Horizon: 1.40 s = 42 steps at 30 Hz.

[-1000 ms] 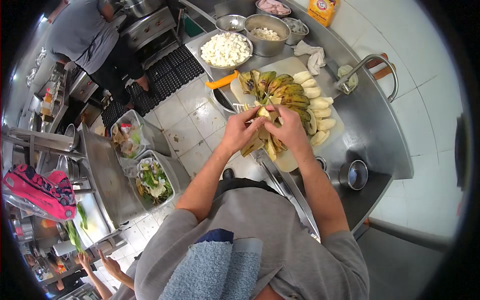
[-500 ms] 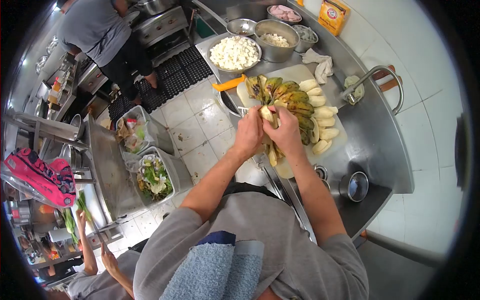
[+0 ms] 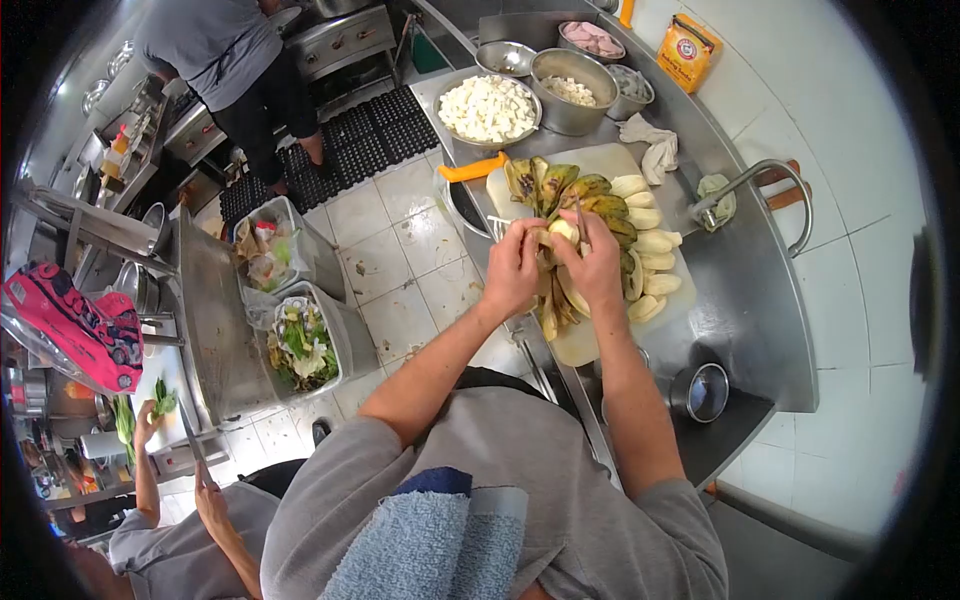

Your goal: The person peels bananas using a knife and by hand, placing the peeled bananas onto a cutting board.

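In front of me both hands grip a partly peeled plantain (image 3: 565, 231), its pale flesh showing between my fingers. My left hand (image 3: 513, 268) is closed around its left side, beside a strip of peel. Closed on its right side is my right hand (image 3: 592, 265); a thin dark shape by those fingers may be a blade, but I cannot tell. Just beyond lie green and blackened unpeeled plantains (image 3: 583, 188) on a white cutting board (image 3: 578, 350). Pale peeled plantains (image 3: 657, 262) line the board's right side, and loose peels (image 3: 560, 305) lie nearer me.
Behind the board stand a bowl of white cubes (image 3: 489, 108) and a metal pot (image 3: 573, 120). A faucet (image 3: 770, 170) curves on the right, near a cloth (image 3: 650, 145). Waste bins (image 3: 345, 345) stand left. One co-worker (image 3: 205, 50) stands behind them; another holds a knife (image 3: 190, 435).
More pale flesh shows on the plantain in my hands, and my right hand has turned slightly. The whole view has shifted a little. The co-worker's knife at lower left has moved.
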Each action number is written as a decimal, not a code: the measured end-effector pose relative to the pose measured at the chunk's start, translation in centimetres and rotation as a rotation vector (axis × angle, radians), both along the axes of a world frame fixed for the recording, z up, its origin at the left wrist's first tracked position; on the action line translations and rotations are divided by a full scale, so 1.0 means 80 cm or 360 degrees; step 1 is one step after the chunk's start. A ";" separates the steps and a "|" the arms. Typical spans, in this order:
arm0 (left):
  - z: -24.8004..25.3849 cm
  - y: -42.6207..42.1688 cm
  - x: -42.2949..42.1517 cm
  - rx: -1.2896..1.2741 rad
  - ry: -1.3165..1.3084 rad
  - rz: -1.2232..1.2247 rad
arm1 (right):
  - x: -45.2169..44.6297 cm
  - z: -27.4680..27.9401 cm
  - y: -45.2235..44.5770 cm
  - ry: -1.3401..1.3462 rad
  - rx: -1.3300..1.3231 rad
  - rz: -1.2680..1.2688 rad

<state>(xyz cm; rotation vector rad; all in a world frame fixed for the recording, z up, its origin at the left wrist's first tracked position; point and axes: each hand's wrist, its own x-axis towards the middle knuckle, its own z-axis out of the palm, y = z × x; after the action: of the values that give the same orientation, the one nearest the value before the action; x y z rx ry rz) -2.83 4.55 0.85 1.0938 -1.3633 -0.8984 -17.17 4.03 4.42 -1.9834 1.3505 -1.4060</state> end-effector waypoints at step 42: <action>-0.023 -0.033 -0.012 -0.0100 -0.0296 -0.0101 | 0.012 -0.012 -0.013 -0.0085 0.0125 -0.0389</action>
<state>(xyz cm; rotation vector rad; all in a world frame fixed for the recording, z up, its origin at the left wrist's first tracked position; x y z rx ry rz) -3.77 1.88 -1.02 1.1129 -1.5762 -0.8095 -16.24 2.97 3.47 -1.7658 1.6419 -1.4732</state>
